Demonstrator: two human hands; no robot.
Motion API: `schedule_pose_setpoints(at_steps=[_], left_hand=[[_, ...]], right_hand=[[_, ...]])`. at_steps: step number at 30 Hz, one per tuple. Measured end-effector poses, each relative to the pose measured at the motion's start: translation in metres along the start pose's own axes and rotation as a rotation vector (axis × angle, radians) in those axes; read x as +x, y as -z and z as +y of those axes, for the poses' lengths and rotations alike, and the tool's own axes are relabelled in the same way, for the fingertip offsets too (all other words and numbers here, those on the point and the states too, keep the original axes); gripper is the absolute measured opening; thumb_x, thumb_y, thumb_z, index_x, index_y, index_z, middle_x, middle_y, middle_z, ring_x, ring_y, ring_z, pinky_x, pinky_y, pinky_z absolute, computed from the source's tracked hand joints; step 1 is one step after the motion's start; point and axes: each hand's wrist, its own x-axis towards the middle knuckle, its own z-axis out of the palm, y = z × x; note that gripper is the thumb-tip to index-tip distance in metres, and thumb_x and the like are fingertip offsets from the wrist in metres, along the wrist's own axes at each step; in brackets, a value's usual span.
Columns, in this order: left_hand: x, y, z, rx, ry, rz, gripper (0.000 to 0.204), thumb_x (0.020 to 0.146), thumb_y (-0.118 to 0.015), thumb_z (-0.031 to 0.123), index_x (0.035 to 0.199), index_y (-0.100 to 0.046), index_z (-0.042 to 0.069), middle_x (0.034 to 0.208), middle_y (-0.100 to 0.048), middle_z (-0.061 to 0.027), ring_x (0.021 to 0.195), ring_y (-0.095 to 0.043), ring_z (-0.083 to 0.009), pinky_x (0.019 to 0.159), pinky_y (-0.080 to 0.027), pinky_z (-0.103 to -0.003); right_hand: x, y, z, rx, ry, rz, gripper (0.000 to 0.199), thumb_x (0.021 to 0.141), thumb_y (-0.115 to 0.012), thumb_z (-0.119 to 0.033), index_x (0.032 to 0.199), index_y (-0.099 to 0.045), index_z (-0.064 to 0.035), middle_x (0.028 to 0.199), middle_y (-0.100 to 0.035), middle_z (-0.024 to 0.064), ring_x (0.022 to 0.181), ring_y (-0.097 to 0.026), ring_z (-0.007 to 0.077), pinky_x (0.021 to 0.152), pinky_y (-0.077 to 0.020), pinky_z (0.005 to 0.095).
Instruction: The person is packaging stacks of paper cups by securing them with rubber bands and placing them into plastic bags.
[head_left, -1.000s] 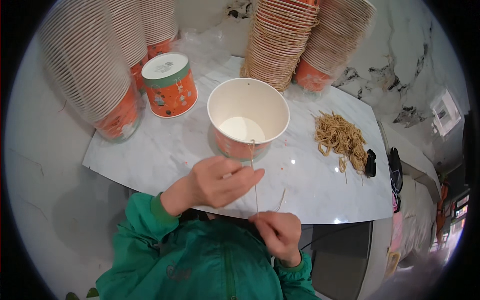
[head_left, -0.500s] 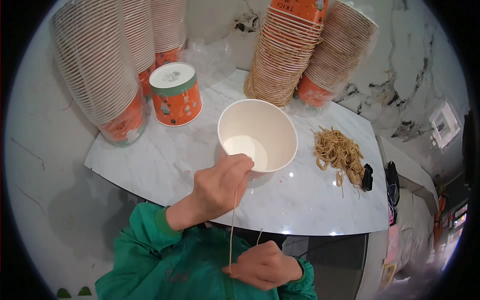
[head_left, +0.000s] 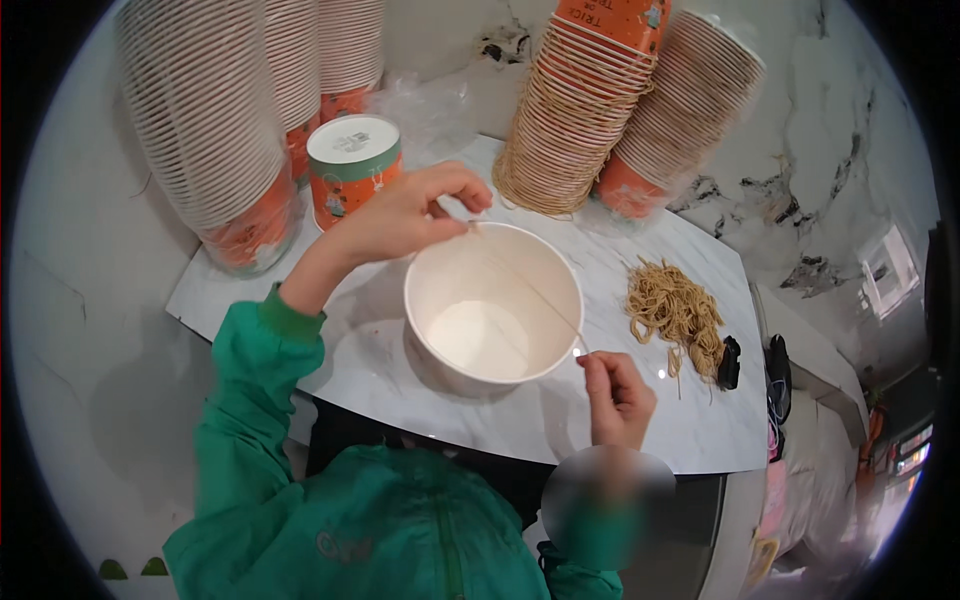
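A large paper bucket [head_left: 452, 280] with a white inside stands in front of me, its mouth turned up toward me. Across that mouth runs a thin tan string [head_left: 535, 292], stretched between my two hands. My left hand [head_left: 415, 208] is at the bucket's far rim, thumb and fingers pinching one end of the string. At the near right side, just off the rim, my right hand [head_left: 618, 398] pinches the other end. The bucket's outer wall is mostly hidden from above.
A heap of tan string [head_left: 672, 312] lies on the right of the marble-patterned table [head_left: 370, 385], beside a small black object [head_left: 731, 362]. An upside-down orange bucket [head_left: 335, 195] stands behind my left hand. Tall bucket stacks rise at back left [head_left: 205, 130] and back right [head_left: 570, 120].
My left hand has moved from the near rim to the far rim. My right hand has risen from my lap to the right side, pulling the string across. The bucket sits slightly further left and nearer.
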Motion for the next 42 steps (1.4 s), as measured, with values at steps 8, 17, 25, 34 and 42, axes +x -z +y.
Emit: schedule_pose_setpoints(at_steps=[8, 17, 25, 34, 42], left_hand=[[-0.001, -0.013, 0.008, 0.084, 0.036, 0.333, 0.013, 0.093, -0.064, 0.007, 0.103, -0.068, 0.000, 0.108, -0.069, -0.0047, 0.099, -0.063, -0.0119, 0.078, -0.050, -0.026], [-0.121, -0.024, 0.042, 0.404, -0.395, 0.133, 0.042, 0.062, -0.084, 0.014, 0.102, -0.075, 0.009, 0.097, -0.069, -0.0027, 0.095, -0.062, -0.0257, 0.084, -0.046, -0.040], [-0.085, -0.082, 0.054, 0.648, -0.312, 0.301, 0.038, 0.070, -0.081, 0.010, 0.107, -0.073, 0.008, 0.095, -0.064, -0.0015, 0.084, -0.057, -0.0237, 0.079, -0.041, -0.038], [-0.125, -0.147, 0.072, 0.182, -0.170, 0.462, 0.050, 0.075, -0.075, -0.004, 0.124, -0.064, -0.002, 0.119, -0.062, -0.0171, 0.077, -0.066, -0.0224, 0.057, -0.051, -0.028], [-0.142, -0.155, 0.065, -0.441, 0.389, 0.147, 0.025, 0.094, -0.067, 0.001, 0.119, -0.067, 0.000, 0.085, -0.069, -0.0063, 0.067, -0.060, -0.0067, 0.058, -0.048, -0.024]], right_hand=[[-0.023, -0.024, 0.015, 0.076, -0.082, -0.094, 0.010, 0.098, -0.065, -0.005, 0.101, -0.070, 0.0033, 0.076, -0.064, -0.0026, 0.065, -0.049, 0.0021, 0.059, -0.0390, 0.0197], [-0.028, -0.032, 0.016, 0.070, -0.086, -0.158, 0.010, 0.098, -0.065, -0.005, 0.102, -0.069, 0.0033, 0.073, -0.062, -0.0017, 0.065, -0.050, 0.0026, 0.058, -0.0391, 0.0204], [-0.031, -0.036, 0.011, 0.748, -0.355, -0.232, 0.023, 0.107, -0.049, -0.019, 0.108, -0.059, 0.0027, 0.070, -0.047, 0.0005, 0.062, -0.036, 0.0086, 0.058, -0.0313, 0.0245], [-0.022, -0.046, 0.009, 1.545, -0.412, -0.081, 0.019, 0.107, -0.043, -0.020, 0.102, -0.052, -0.0045, 0.082, -0.043, 0.0021, 0.071, -0.039, 0.0145, 0.070, -0.0346, 0.0304], [-0.015, -0.050, 0.004, 1.647, -0.310, -0.106, 0.015, 0.105, -0.042, -0.015, 0.096, -0.048, -0.0053, 0.080, -0.039, 0.0020, 0.070, -0.036, 0.0140, 0.066, -0.0322, 0.0293]])
